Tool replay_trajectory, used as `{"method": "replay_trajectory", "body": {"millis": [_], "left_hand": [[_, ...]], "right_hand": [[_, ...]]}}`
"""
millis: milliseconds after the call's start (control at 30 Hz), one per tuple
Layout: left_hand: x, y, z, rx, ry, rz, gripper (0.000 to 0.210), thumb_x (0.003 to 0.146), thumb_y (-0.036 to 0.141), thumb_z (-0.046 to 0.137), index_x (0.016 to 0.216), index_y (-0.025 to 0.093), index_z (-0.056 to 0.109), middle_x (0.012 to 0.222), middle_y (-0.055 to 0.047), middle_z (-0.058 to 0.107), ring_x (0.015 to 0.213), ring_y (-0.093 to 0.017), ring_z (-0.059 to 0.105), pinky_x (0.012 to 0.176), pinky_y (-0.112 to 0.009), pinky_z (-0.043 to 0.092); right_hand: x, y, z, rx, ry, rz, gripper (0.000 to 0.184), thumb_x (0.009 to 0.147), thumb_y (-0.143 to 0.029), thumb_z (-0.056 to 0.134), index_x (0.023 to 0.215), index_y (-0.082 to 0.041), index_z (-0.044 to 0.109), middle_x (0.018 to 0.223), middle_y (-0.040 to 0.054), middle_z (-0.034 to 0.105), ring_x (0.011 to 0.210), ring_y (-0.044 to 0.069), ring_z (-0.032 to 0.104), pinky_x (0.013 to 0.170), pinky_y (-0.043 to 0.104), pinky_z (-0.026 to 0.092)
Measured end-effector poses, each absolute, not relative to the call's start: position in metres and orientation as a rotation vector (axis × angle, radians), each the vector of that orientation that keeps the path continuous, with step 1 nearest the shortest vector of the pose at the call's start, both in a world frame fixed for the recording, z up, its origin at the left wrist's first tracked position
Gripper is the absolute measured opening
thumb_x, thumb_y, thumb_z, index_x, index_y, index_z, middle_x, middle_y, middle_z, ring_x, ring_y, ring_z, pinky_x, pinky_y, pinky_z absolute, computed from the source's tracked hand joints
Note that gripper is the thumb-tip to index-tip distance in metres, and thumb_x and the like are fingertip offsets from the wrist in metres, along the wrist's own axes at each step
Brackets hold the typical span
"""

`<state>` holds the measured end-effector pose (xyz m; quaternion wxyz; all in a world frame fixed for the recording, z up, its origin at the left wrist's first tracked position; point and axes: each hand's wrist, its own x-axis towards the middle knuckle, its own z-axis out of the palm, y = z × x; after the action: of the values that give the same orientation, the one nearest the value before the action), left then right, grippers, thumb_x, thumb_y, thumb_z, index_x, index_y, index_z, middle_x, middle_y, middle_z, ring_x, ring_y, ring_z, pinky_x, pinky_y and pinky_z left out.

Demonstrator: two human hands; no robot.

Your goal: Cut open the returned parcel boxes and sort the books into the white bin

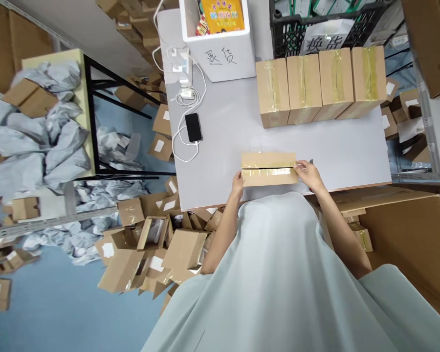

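A small cardboard box (268,178) lies at the table's front edge, close to my body. Shiny clear tape runs along the seam between its top flaps, and a dark gap shows in part of that seam. My left hand (238,184) grips the box's left end, fingers mostly hidden behind it. At the right end my right hand (309,175) has its thumb and fingers closed on the upper corner, by the end of the tape. Beneath the right hand, a small dark and red item is partly visible; its kind cannot be made out.
Several taped cardboard boxes (304,90) stand in a row at the back right, before a black crate (286,36). A white foam bin (220,61), phone (193,127) and cables occupy the left. A large open carton (403,234) stands right; boxes cover the floor left.
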<state>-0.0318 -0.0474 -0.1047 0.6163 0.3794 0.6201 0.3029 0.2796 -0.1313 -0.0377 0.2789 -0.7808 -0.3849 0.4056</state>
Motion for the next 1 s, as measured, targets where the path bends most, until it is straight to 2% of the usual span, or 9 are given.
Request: {"method": "replay_trajectory", "body": {"millis": [133,233,333,500,567,667,733,833,1000], "left_hand": [[-0.040,-0.055,-0.099,0.857,1.477,0.681,0.043,0.084,0.043,0.077,0.117,0.015,0.078,0.110,-0.014,0.082,0.104,-0.026,0.075,0.093,-0.039,0.063],[-0.056,-0.065,-0.084,0.866,1.500,0.704,0.042,0.088,0.045,0.073,0.121,0.019,0.078,0.127,-0.014,0.080,0.117,-0.028,0.075,0.101,-0.042,0.062],[-0.065,-0.078,-0.065,0.985,1.491,0.739,0.043,0.091,0.052,0.074,0.121,0.022,0.079,0.137,-0.014,0.078,0.132,-0.031,0.070,0.112,-0.046,0.058],[-0.066,-0.099,-0.044,1.031,1.443,0.733,0.050,0.096,0.066,0.070,0.115,0.022,0.081,0.140,-0.014,0.078,0.136,-0.034,0.069,0.116,-0.051,0.057],[-0.066,-0.105,-0.039,0.906,1.395,0.724,0.051,0.096,0.069,0.068,0.111,0.021,0.080,0.145,-0.015,0.076,0.139,-0.034,0.068,0.114,-0.050,0.059],[-0.069,-0.111,-0.034,0.789,1.351,0.672,0.054,0.095,0.074,0.067,0.096,0.020,0.078,0.148,-0.016,0.073,0.142,-0.036,0.066,0.111,-0.050,0.062],[-0.072,-0.114,-0.033,0.799,1.359,0.614,0.048,0.088,0.068,0.079,0.086,0.020,0.074,0.151,-0.017,0.071,0.143,-0.038,0.065,0.111,-0.050,0.061],[-0.075,-0.118,-0.039,0.849,1.358,0.583,0.038,0.072,0.044,0.094,0.094,0.022,0.072,0.154,-0.016,0.068,0.143,-0.038,0.065,0.113,-0.051,0.059],[-0.069,-0.124,-0.059,1.043,1.377,0.564,0.047,0.066,0.020,0.083,0.111,0.024,0.069,0.161,-0.016,0.059,0.137,-0.033,0.068,0.113,-0.052,0.059]], "right_hand": [[0.269,-0.136,-0.042,-2.005,-1.011,1.104,0.033,0.096,-0.049,0.071,0.116,-0.025,0.080,0.120,0.0113,0.086,0.105,0.032,0.083,0.101,0.050,0.066],[0.266,-0.141,-0.046,-1.897,-0.959,1.102,0.039,0.092,-0.054,0.074,0.116,-0.024,0.080,0.127,0.0139,0.083,0.110,0.033,0.082,0.101,0.052,0.067],[0.268,-0.142,-0.047,-1.794,-0.907,1.054,0.047,0.087,-0.058,0.078,0.120,-0.023,0.079,0.136,0.0164,0.078,0.123,0.034,0.078,0.103,0.053,0.067],[0.272,-0.117,-0.044,-1.675,-0.938,0.981,0.047,0.087,-0.061,0.080,0.119,-0.025,0.079,0.143,0.0139,0.073,0.132,0.032,0.071,0.110,0.051,0.064],[0.272,-0.100,-0.044,-1.679,-0.957,0.971,0.045,0.089,-0.064,0.079,0.111,-0.024,0.078,0.137,0.0142,0.075,0.129,0.030,0.071,0.111,0.049,0.062],[0.271,-0.078,-0.047,-1.784,-0.978,0.930,0.042,0.094,-0.065,0.074,0.098,-0.023,0.073,0.115,0.0112,0.080,0.116,0.027,0.074,0.109,0.044,0.061],[0.272,-0.067,-0.049,-1.872,-0.980,0.871,0.040,0.097,-0.064,0.072,0.092,-0.023,0.070,0.105,0.0090,0.080,0.106,0.025,0.075,0.103,0.040,0.061],[0.275,-0.057,-0.057,-1.983,-0.967,0.823,0.037,0.097,-0.060,0.071,0.093,-0.023,0.069,0.097,0.0076,0.080,0.096,0.024,0.075,0.094,0.036,0.061],[0.277,-0.044,-0.068,-2.108,-0.960,0.861,0.033,0.096,-0.055,0.069,0.095,-0.022,0.070,0.094,0.0081,0.080,0.094,0.024,0.074,0.094,0.036,0.060]]}}
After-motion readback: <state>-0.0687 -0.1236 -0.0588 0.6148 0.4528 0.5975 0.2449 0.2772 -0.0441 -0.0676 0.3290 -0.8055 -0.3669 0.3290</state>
